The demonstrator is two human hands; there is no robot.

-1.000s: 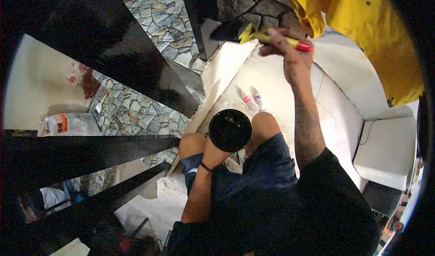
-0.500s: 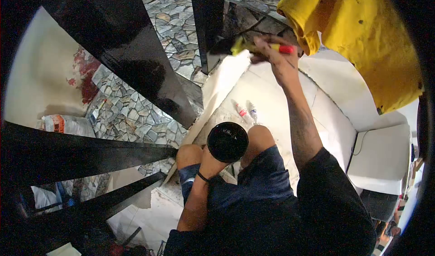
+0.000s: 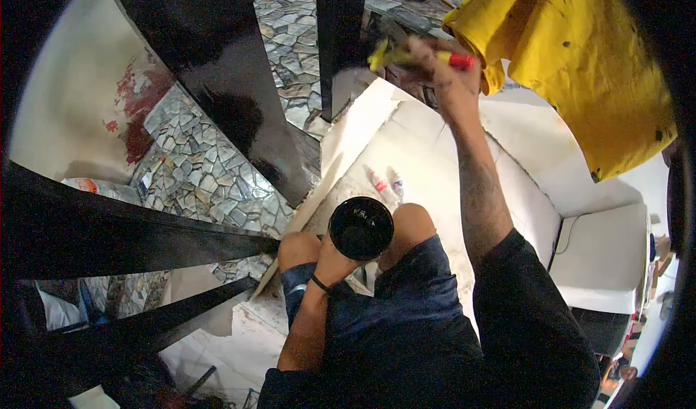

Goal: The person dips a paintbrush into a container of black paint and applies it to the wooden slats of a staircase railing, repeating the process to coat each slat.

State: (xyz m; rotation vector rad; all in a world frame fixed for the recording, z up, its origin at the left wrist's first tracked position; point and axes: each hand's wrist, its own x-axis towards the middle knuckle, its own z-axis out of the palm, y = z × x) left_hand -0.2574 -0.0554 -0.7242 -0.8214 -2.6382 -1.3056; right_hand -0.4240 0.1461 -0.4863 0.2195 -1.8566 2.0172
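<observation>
My left hand is wrapped round a round black container held above my lap between my knees. Dark, shiny liquid that looks like black paint fills part of it. Up ahead, my right hand grips a paintbrush by its yellow handle with a red end. Motion smears the brush, and its bristles are hard to make out. Just left of it stands a narrow black post. A wide black board slants further left, with glossy wet-looking patches and duller areas on its face.
A stained yellow cloth hangs close to my right forearm. Two plastic bottles are on the pale floor beyond my knees. More black beams cross at left, before stone paving. A white box-like seat stands at right.
My right hand has shifted slightly upward, and the brush's dark end no longer overlaps the narrow post. The view has tilted a little. My left hand keeps holding the container.
</observation>
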